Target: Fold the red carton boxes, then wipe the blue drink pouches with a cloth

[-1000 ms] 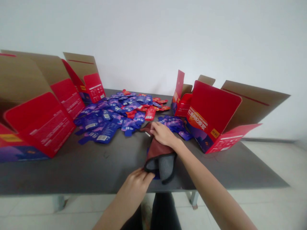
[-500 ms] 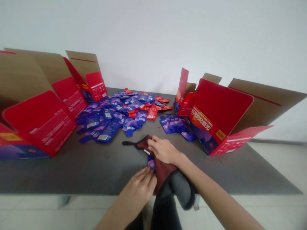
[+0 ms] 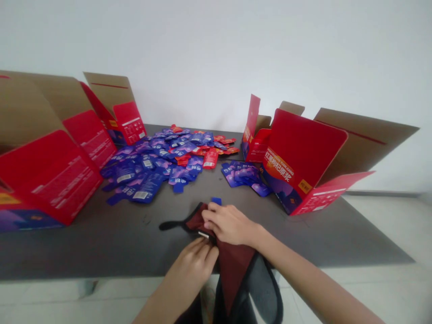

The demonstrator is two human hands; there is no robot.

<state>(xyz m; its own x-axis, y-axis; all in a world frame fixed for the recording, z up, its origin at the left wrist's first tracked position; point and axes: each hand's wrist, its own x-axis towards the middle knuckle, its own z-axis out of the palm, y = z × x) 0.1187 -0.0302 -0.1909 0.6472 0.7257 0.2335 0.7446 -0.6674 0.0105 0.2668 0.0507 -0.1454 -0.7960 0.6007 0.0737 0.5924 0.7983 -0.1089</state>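
A dark red cloth (image 3: 232,270) with black edging lies over the table's front edge, its lower part hanging down and a black strap (image 3: 172,224) stretching left. My right hand (image 3: 227,223) is closed on the cloth, fingers curled into a fold. At the cloth's left edge, close to a small white tag (image 3: 204,234), my left hand (image 3: 199,256) pinches the fabric; its fingertips are partly hidden. A blue end (image 3: 216,200) of what looks like a pouch sticks out beyond my right hand, the rest of it covered.
A heap of blue and purple pouches (image 3: 148,180) with red pouches (image 3: 210,158) lies at the back. A smaller group of blue pouches (image 3: 245,173) is on the right. Open red cartons (image 3: 50,171) stand left, with more cartons (image 3: 300,157) to the right on the grey table (image 3: 111,252).
The blue pouch showing between my hands is now hidden there, and a blue end shows beyond my right hand. My left hand has moved up the cloth's edge; the cloth hangs lower.
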